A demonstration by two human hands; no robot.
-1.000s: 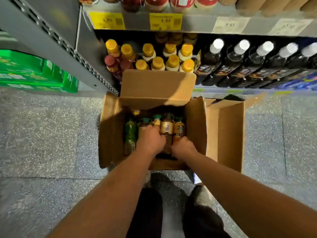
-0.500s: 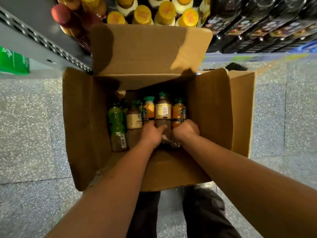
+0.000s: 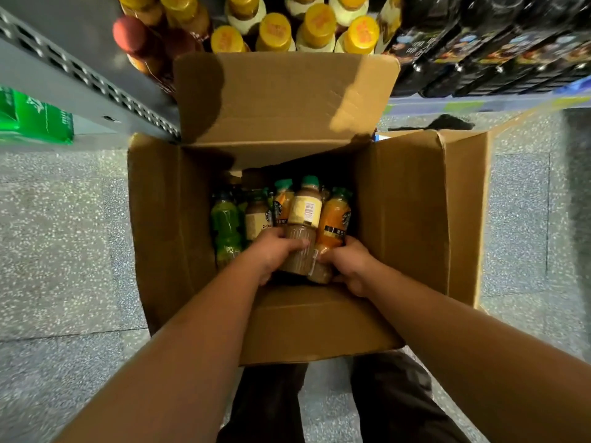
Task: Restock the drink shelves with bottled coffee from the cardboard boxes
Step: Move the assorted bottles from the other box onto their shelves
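Cardboard box [image 3: 403, 206] open | left hand [image 3: 274, 251] fingers grasp green-capped cream-label coffee bottle [image 3: 305, 212] | right hand [image 3: 350, 266] fingers grasp orange-label bottle [image 3: 332, 222]

Dim warm light, deep shadow inside box [image 3: 403, 212], wide-angle bending at edges, soft blur
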